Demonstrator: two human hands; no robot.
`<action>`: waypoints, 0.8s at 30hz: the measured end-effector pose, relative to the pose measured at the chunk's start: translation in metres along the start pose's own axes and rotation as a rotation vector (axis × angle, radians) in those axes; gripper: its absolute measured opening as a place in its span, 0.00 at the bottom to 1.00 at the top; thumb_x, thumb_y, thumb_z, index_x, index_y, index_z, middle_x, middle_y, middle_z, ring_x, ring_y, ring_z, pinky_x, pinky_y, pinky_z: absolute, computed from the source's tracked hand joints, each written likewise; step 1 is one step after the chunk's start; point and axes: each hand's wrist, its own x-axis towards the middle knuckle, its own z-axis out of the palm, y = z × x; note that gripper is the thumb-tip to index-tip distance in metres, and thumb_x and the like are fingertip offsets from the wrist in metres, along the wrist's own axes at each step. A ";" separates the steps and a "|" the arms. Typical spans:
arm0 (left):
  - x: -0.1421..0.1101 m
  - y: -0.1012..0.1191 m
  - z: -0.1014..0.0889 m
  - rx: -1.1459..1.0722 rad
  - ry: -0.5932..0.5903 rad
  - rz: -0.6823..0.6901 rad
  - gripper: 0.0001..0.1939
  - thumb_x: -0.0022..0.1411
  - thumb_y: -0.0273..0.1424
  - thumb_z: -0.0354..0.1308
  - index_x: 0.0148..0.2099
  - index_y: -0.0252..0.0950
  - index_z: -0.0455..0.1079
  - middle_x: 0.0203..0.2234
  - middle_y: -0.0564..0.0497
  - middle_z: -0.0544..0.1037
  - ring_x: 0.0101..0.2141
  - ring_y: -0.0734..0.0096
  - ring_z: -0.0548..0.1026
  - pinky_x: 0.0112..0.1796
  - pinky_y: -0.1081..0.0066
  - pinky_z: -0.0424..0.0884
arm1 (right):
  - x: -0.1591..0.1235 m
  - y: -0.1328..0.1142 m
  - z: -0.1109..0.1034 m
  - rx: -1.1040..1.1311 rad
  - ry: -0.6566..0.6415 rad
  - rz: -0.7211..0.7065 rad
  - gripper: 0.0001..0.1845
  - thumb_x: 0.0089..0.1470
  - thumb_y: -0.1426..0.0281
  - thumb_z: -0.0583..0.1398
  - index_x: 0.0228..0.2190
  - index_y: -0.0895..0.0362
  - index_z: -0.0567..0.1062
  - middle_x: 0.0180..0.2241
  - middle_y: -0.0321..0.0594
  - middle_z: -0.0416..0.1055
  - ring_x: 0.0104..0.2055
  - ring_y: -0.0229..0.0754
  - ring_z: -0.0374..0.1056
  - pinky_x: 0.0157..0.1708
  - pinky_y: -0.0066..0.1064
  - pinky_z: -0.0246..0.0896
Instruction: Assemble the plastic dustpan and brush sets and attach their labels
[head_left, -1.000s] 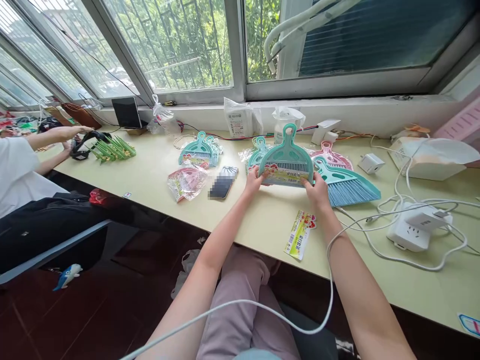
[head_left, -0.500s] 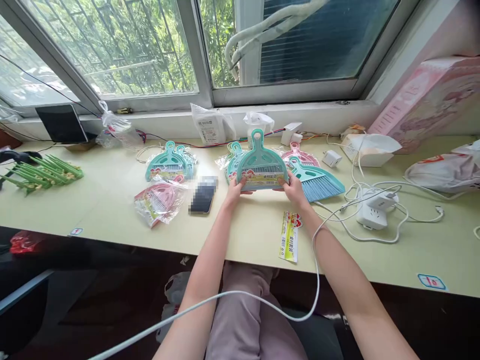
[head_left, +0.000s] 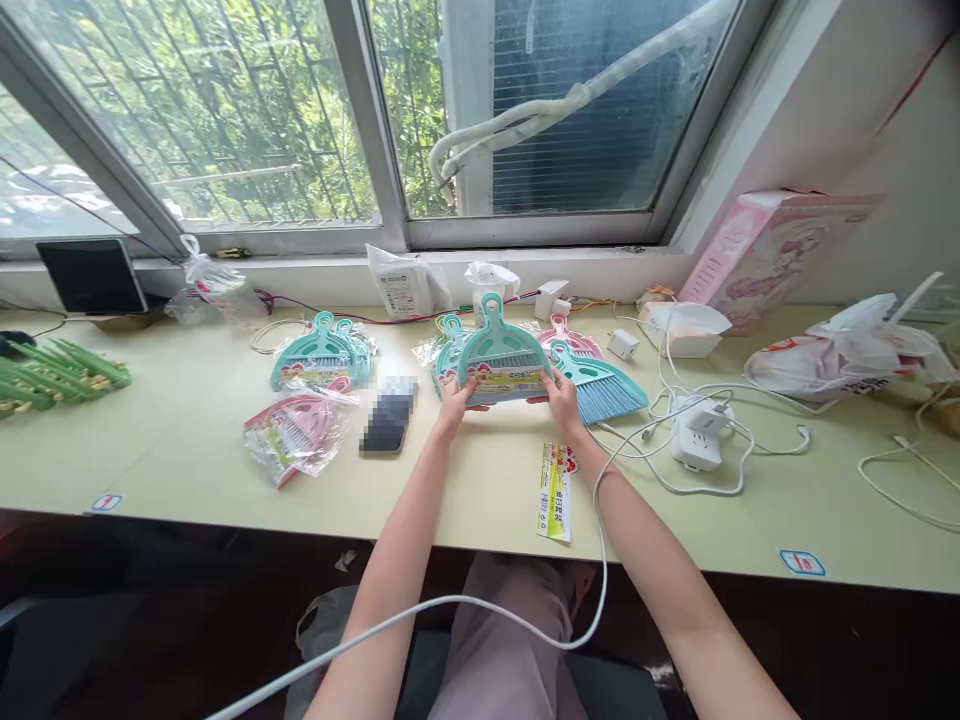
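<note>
A small teal dustpan with a brush and a yellow label band across its front edge is held upright above the pale table. My left hand grips its lower left corner and my right hand its lower right corner, fingers closed on the band. A teal hand brush lies just right of it, with a pink dustpan behind. A loose yellow label strip lies on the table below my right hand.
Bagged teal dustpan sets and a bagged pink one lie left, beside a phone. A white power strip with cables sits right, plus a white bag, a pink box and green sticks.
The view has swung right and pulled back; the person at the left has left the picture. Both hands still hold the dustpan at its lower corners, little changed.
</note>
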 end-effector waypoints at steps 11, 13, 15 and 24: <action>-0.007 0.000 0.000 -0.020 0.183 0.046 0.27 0.57 0.47 0.61 0.53 0.35 0.67 0.45 0.41 0.77 0.43 0.53 0.79 0.36 0.54 0.81 | 0.005 -0.002 -0.025 -0.185 -0.091 -0.148 0.38 0.51 0.42 0.56 0.53 0.56 0.70 0.48 0.47 0.74 0.51 0.51 0.71 0.48 0.45 0.69; -0.007 0.001 -0.003 0.061 0.303 0.026 0.24 0.58 0.46 0.59 0.51 0.34 0.69 0.45 0.41 0.77 0.43 0.55 0.78 0.36 0.55 0.80 | 0.007 -0.004 -0.040 -0.339 0.000 -0.222 0.33 0.56 0.46 0.54 0.55 0.54 0.69 0.54 0.48 0.71 0.58 0.52 0.63 0.55 0.48 0.62; -0.009 0.002 -0.006 0.234 0.443 0.005 0.21 0.60 0.45 0.58 0.47 0.33 0.71 0.43 0.40 0.76 0.43 0.52 0.78 0.38 0.55 0.78 | 0.010 -0.003 -0.056 -0.597 0.198 -0.207 0.26 0.59 0.55 0.54 0.54 0.54 0.70 0.57 0.50 0.68 0.62 0.54 0.57 0.59 0.54 0.53; -0.026 0.010 -0.004 1.080 0.748 0.230 0.30 0.61 0.38 0.58 0.61 0.31 0.58 0.63 0.28 0.57 0.65 0.40 0.50 0.61 0.39 0.47 | 0.027 0.010 -0.120 -1.055 0.308 0.138 0.22 0.59 0.62 0.54 0.51 0.58 0.75 0.51 0.57 0.72 0.56 0.58 0.64 0.57 0.62 0.45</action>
